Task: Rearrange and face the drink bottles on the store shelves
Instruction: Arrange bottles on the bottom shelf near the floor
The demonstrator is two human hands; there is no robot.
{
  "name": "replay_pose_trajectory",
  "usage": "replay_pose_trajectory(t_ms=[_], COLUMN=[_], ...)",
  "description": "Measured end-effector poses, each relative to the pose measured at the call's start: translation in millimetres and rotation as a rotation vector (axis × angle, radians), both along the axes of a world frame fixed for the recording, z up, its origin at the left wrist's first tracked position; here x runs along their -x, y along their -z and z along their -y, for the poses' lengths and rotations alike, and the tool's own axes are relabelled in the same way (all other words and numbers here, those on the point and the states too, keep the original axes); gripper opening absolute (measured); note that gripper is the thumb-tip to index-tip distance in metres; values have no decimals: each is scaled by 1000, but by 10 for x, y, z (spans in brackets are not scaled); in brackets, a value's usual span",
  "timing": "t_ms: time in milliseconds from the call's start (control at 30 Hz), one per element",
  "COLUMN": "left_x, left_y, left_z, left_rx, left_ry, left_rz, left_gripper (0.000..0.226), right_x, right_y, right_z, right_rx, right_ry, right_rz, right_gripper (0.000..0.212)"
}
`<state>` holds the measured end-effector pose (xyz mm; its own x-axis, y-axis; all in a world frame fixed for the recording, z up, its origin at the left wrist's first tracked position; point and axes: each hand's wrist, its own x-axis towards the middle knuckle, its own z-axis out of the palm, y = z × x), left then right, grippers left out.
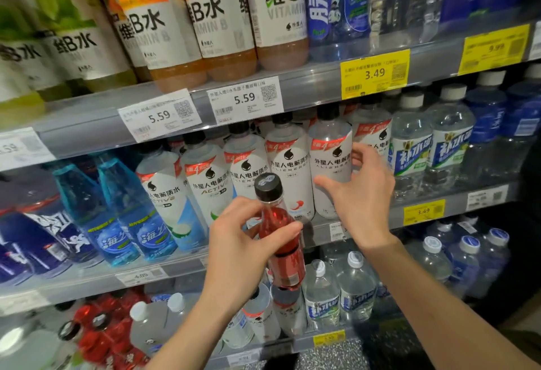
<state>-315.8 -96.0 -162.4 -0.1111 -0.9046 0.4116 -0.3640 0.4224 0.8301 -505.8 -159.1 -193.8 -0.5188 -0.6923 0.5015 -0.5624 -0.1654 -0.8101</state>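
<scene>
Left hand [234, 240]: fingers clamped round the red bottle [282, 249], upright, cap up, held just before the middle shelf [409, 214]. Right hand [361, 194]: fingers apart, reaching the white-label bottle [330, 161] directly ahead, standing upright; right hand nearer.

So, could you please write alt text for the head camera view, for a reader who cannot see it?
A person's left hand holds a red drink bottle with a black cap in front of store shelves, while the right hand reaches with spread fingers around a white-labelled bottle on the middle shelf. Rows of bottled drinks and price tags fill the shelves above and below.
</scene>
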Motion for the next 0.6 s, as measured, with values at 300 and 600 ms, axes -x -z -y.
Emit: replay_pose_trajectory(t_ms=[300,600], left_x=[40,49], left_y=[-59,-76], left_z=[82,41], left_rx=[-4,8], left_ry=[-16,-15], left_rz=[-32,-60], left_gripper=[26,21], right_x=[-77,-150], right_y=[18,128], right_z=[-6,-20], right_rx=[-18,51], right_ry=[64,48], right_rz=[-49,16], right_gripper=[80,79])
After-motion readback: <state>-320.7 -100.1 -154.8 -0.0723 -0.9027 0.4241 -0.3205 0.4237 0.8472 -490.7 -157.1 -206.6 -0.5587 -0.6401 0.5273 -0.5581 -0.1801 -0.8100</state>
